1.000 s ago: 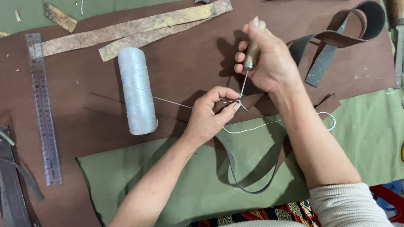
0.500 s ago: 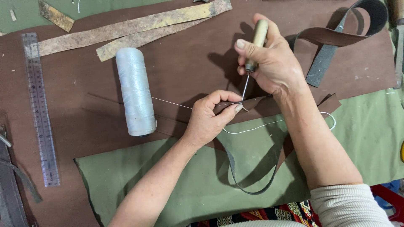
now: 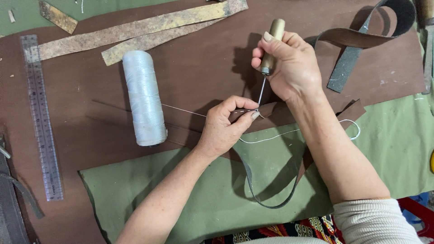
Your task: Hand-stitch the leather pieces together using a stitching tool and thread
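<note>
At the far left a clear ruler lies lengthwise on the brown leather sheet. Next to the right, a spool of white thread lies on its side, below two mottled tan strips. A thread runs from the spool to the left hand, whose thumb and forefinger are pinched shut on a dark leather strap right where the metal tip of an awl meets it. The strap loops down over green cloth. The right hand is closed in a fist round the awl's wooden handle. White thread also trails right across the cloth. A curled dark strap lies at the upper right.
</note>
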